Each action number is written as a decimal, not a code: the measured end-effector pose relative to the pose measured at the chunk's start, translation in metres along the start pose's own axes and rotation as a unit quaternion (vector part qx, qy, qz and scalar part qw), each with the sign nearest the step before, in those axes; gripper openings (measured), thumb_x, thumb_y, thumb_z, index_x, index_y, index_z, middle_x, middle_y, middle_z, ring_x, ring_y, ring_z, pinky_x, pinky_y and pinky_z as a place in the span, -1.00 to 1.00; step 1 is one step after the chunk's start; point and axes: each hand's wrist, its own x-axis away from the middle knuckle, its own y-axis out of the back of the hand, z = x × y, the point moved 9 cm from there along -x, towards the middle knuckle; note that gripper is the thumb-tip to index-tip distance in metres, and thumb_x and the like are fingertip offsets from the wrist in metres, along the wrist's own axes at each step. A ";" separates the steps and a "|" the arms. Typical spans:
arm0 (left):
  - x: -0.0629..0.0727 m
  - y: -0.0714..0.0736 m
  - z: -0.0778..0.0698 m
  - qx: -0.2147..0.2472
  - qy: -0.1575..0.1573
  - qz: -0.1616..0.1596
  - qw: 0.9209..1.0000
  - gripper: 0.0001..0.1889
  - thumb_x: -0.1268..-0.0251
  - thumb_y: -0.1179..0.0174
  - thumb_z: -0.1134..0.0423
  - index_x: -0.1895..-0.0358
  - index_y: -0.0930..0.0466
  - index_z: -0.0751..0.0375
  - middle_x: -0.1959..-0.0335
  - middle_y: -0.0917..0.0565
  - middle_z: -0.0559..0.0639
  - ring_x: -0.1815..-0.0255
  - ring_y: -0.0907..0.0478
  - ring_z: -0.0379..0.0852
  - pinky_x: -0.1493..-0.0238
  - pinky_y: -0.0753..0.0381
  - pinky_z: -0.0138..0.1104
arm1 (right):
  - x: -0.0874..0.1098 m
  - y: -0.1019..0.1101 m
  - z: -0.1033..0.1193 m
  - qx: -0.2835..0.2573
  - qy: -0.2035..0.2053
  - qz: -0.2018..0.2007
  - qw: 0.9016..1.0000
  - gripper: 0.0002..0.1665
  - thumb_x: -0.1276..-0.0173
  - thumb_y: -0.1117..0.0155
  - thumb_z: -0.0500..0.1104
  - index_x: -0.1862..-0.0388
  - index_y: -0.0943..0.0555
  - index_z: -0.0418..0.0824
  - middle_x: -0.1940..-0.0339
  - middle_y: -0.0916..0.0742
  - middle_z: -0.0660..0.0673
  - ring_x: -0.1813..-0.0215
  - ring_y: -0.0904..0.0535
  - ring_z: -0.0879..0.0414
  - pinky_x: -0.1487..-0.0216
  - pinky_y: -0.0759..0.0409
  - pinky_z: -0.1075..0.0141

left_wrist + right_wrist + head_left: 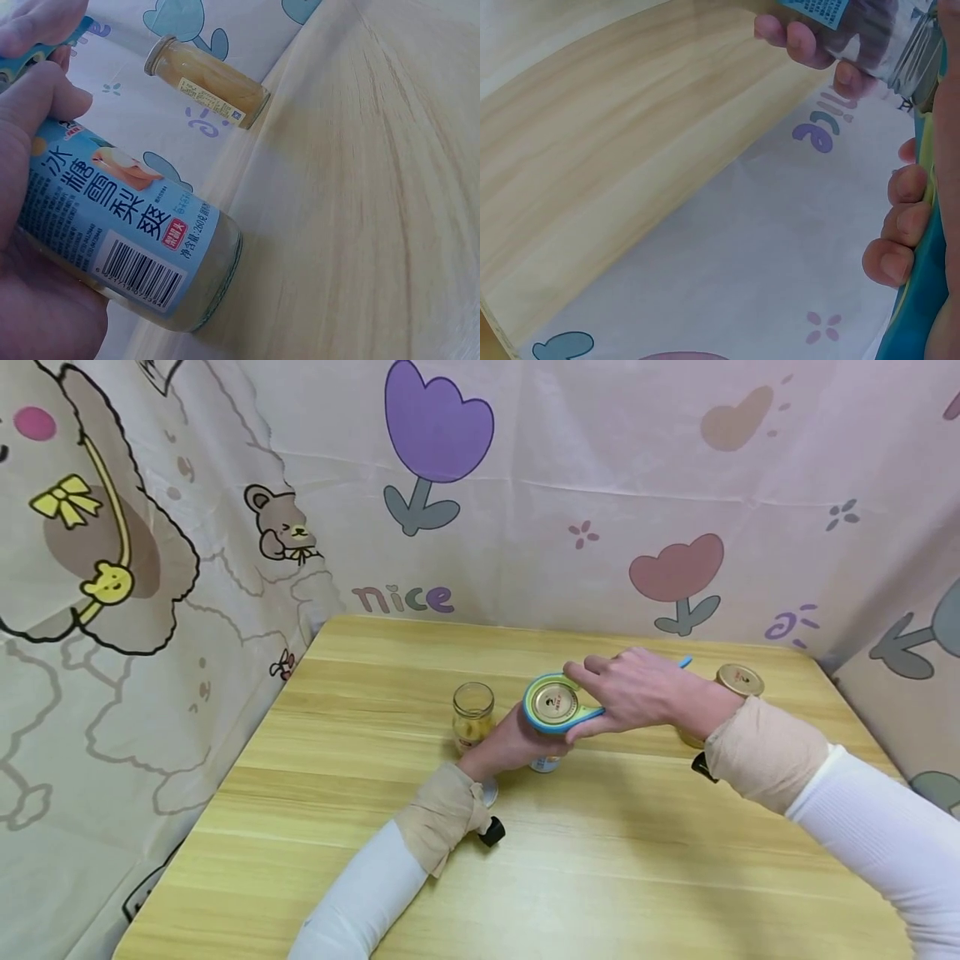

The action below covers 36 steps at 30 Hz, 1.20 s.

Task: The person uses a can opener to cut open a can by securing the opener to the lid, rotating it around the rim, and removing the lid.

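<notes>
My left hand (517,745) grips a glass jar of pears with a blue label (124,217) round its body; the jar's base shows in the left wrist view. My right hand (626,689) holds a blue and green jar opener (588,718), its fingers curled round the handles. The opener's loop surrounds the jar's gold lid (555,702), which faces up in the head view. An open glass jar (472,702) with yellowish contents stands just left of the left hand, its lower part partly hidden by that hand.
Behind my right wrist stands another jar with a gold lid (738,679), mostly hidden in the head view. A pale round disc (490,792) lies beside my left wrist on the wooden table (600,877). Patterned cloth (540,527) hangs along the back and sides.
</notes>
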 end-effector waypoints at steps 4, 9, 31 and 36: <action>0.000 -0.001 -0.002 -0.007 -0.008 0.002 1.000 -0.22 -0.19 -0.41 0.40 -0.48 -0.26 0.14 -0.33 -0.54 0.17 -0.29 -0.53 -0.01 -0.34 -0.56 -0.20 | 0.000 0.004 0.001 0.010 0.000 -0.004 1.000 -0.03 -0.16 -0.24 0.64 -0.07 -0.50 -0.18 0.49 -0.54 0.02 0.70 -0.27 0.23 0.68 -0.38 0.34; -0.002 -0.002 -0.003 -0.005 -0.016 0.007 1.000 -0.24 -0.20 -0.39 0.41 -0.47 -0.27 0.11 -0.34 -0.52 0.15 -0.29 -0.52 -0.03 -0.33 -0.57 -0.21 | 0.001 0.013 0.001 0.023 0.000 -0.016 1.000 0.01 -0.15 -0.21 0.66 -0.07 -0.50 -0.20 0.49 -0.56 0.00 0.69 -0.30 0.21 0.67 -0.41 0.30; -0.003 0.003 -0.002 -0.045 -0.008 -0.016 0.999 -0.25 -0.11 -0.44 0.42 -0.39 -0.30 0.08 -0.27 -0.55 0.08 -0.21 -0.54 -0.07 -0.38 -0.53 -0.14 | 0.031 0.025 0.003 0.035 -0.009 -0.006 0.999 -0.01 -0.23 -0.07 0.69 -0.09 -0.49 -0.17 0.49 -0.52 0.05 0.69 -0.20 0.26 0.71 -0.21 0.38; -0.003 0.002 -0.001 -0.038 -0.006 -0.016 0.999 -0.32 -0.12 -0.45 0.42 -0.29 -0.35 0.08 -0.21 -0.62 0.06 -0.17 -0.57 -0.11 -0.36 -0.55 -0.18 | 0.039 0.024 0.005 0.040 -0.012 -0.009 0.999 -0.01 -0.24 -0.05 0.69 -0.07 -0.50 -0.16 0.51 -0.50 0.06 0.70 -0.18 0.27 0.69 -0.23 0.39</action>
